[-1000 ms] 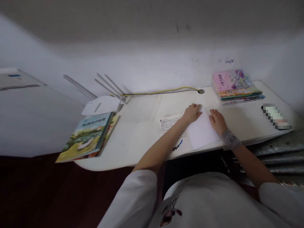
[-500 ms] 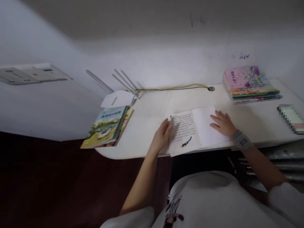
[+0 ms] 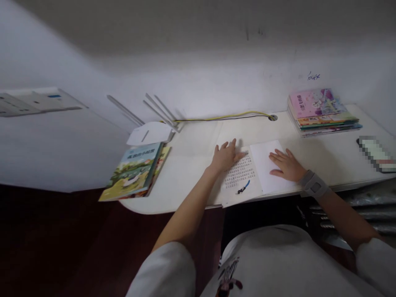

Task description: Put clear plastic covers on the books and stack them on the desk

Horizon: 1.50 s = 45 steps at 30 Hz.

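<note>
An open book (image 3: 244, 181) lies at the front edge of the white desk, with printed text and a small blue-and-black drawing on its left page and a blank right page. My left hand (image 3: 225, 156) is open over the upper left corner of the text page, its fingers spread and covering part of the print. Flat on the blank page rests my right hand (image 3: 287, 166), open with fingers apart. A grey band (image 3: 314, 184) circles my right wrist.
A white router (image 3: 150, 133) with antennas stands at the back left, behind some picture books (image 3: 133, 171). Yellow and black cables (image 3: 222, 117) run to a desk hole. A book stack (image 3: 321, 107) sits back right; a phone (image 3: 375, 152) lies at the right.
My left hand has moved from the book's left edge up and over the text page, and its fingers have spread. My right hand stays on the blank page, a little further left.
</note>
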### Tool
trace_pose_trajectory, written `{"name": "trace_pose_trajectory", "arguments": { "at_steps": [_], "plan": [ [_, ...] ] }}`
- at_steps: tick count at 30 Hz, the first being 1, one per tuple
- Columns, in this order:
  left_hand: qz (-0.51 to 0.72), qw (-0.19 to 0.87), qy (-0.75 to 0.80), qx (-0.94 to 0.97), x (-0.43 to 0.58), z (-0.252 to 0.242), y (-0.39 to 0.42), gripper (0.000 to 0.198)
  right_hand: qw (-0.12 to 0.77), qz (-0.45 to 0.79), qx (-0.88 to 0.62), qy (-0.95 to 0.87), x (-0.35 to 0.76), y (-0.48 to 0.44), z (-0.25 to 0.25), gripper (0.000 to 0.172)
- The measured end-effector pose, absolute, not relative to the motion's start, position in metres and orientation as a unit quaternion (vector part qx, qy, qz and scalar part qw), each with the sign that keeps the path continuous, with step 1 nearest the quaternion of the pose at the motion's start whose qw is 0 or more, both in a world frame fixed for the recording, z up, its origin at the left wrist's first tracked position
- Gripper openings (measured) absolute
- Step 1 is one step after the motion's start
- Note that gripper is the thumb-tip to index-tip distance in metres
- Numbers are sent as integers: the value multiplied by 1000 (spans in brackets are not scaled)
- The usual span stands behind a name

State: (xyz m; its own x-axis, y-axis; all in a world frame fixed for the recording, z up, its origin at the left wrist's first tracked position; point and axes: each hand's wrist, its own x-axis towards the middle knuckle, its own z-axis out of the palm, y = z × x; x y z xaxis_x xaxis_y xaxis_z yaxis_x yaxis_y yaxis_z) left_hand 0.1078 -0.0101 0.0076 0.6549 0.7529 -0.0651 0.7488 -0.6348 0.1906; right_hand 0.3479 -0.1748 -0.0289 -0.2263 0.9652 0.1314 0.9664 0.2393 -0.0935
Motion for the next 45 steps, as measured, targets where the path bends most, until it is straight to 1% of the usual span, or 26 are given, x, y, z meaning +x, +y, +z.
{"name": "trace_pose_trajectory", "arguments": {
  "at_steps": [3, 5, 11, 16, 18, 21, 23, 25, 27, 29, 30, 33, 36, 39, 42, 45],
  "plan": [
    [22, 79, 419, 904, 108, 4, -8, 75, 66, 7, -610, -790, 351, -175, -25, 74],
    [28, 83, 429, 899, 107, 4, -9, 72, 57, 13, -603, -795, 354, -175, -23, 78],
    [53, 105, 456, 882, 106, 11, -13, 55, 48, 13, -594, -803, 365, -176, -23, 82],
    [79, 124, 467, 872, 104, 6, -7, 49, 48, 14, -591, -805, 371, -177, -23, 83],
    [93, 157, 468, 865, 101, 0, 1, 48, 44, 16, -596, -801, 373, -176, -22, 84],
    [130, 242, 463, 843, 97, -10, 12, 48, 35, 22, -615, -788, 377, -174, -22, 85],
    [159, 271, 452, 835, 94, -15, 15, 50, 35, 26, -623, -781, 379, -173, -24, 86],
    [185, 245, 449, 839, 90, -16, 9, 53, 38, 26, -629, -776, 380, -174, -26, 86],
    [208, 181, 452, 848, 82, -15, -7, 54, 40, 24, -634, -772, 380, -175, -28, 85],
    [224, 130, 445, 857, 71, -15, -29, 52, 39, 21, -637, -770, 378, -176, -27, 83],
    [226, 121, 436, 862, 65, -15, -41, 50, 37, 18, -636, -770, 377, -177, -25, 82],
    [203, 130, 412, 879, 51, -15, -70, 47, 39, 4, -616, -787, 371, -178, -19, 77],
    [153, 127, 417, 887, 54, -9, -74, 48, 52, -7, -576, -816, 362, -180, -16, 76],
    [111, 114, 418, 894, 74, 6, -54, 50, 45, 5, -564, -824, 357, -182, -22, 81],
    [72, 101, 401, 908, 98, 19, -23, 59, 37, 19, -573, -819, 355, -183, -29, 86],
    [27, 92, 394, 914, 112, 21, 0, 68, 36, 26, -579, -814, 354, -183, -32, 88]
  ]
}}
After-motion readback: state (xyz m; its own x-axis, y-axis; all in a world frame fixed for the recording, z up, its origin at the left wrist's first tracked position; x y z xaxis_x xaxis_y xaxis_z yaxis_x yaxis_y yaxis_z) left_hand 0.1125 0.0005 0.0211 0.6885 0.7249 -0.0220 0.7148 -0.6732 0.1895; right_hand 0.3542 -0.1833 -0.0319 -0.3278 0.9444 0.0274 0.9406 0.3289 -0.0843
